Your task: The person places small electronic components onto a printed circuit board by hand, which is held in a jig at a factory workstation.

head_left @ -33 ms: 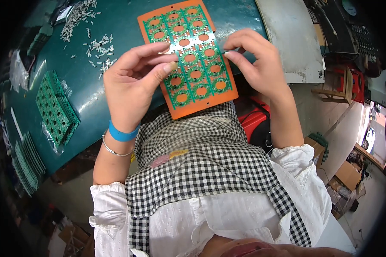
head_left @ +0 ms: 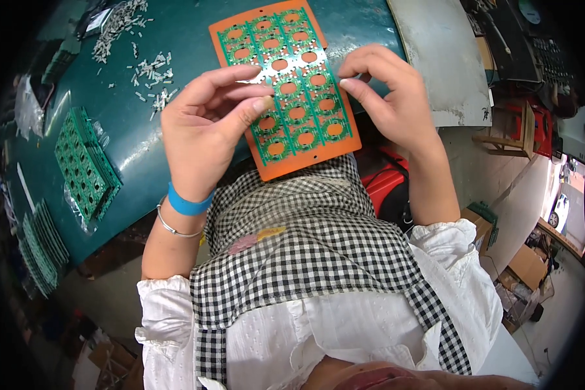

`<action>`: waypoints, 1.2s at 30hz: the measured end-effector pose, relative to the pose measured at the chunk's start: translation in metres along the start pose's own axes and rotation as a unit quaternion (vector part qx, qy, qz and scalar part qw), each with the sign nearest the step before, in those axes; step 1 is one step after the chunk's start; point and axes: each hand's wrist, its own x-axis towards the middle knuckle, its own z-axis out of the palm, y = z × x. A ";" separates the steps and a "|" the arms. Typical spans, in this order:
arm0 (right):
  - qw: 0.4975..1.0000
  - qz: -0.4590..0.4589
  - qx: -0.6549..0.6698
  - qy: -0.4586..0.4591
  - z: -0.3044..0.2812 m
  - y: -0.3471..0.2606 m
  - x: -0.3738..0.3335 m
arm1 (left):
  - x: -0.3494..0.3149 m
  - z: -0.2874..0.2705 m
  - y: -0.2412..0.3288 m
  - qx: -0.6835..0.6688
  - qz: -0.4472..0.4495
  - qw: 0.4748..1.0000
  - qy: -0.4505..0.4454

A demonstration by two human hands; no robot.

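Observation:
A green circuit board panel (head_left: pixel 297 113) with rows of oval openings lies on an orange carrier plate (head_left: pixel 271 171). The plate rests on the table edge nearest me. Over the panel's left side, my left hand (head_left: pixel 205 120) has its thumb and a finger brought together in a pinch, with the index finger stretched above them. Whatever is in that pinch is too small to make out. At the panel's right edge, my right hand (head_left: pixel 396 91) has its thumb and bent index finger closed toward each other. Anything between those fingertips cannot be made out.
Small white parts (head_left: pixel 153 73) are strewn over the green tabletop (head_left: pixel 195 39) at the far left. A stack of green boards (head_left: pixel 84 166) lies at left, with more boards (head_left: pixel 44 247) standing nearer. A grey-white panel (head_left: pixel 442 58) borders the table at right.
My left hand has shifted slightly to the right over the panel. My right hand, the panel and the orange plate look unmoved.

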 end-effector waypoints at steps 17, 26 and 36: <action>0.996 0.027 0.084 -0.011 0.010 -0.020 -0.004 | -0.006 0.008 0.001 0.131 0.042 0.990 -0.005; 0.997 0.002 0.023 -0.070 0.004 0.000 -0.029 | 0.004 -0.036 -0.017 0.342 0.079 0.934 0.060; 0.997 -0.024 -0.006 -0.070 0.004 -0.002 -0.027 | -0.001 -0.033 -0.023 0.346 0.072 0.934 0.056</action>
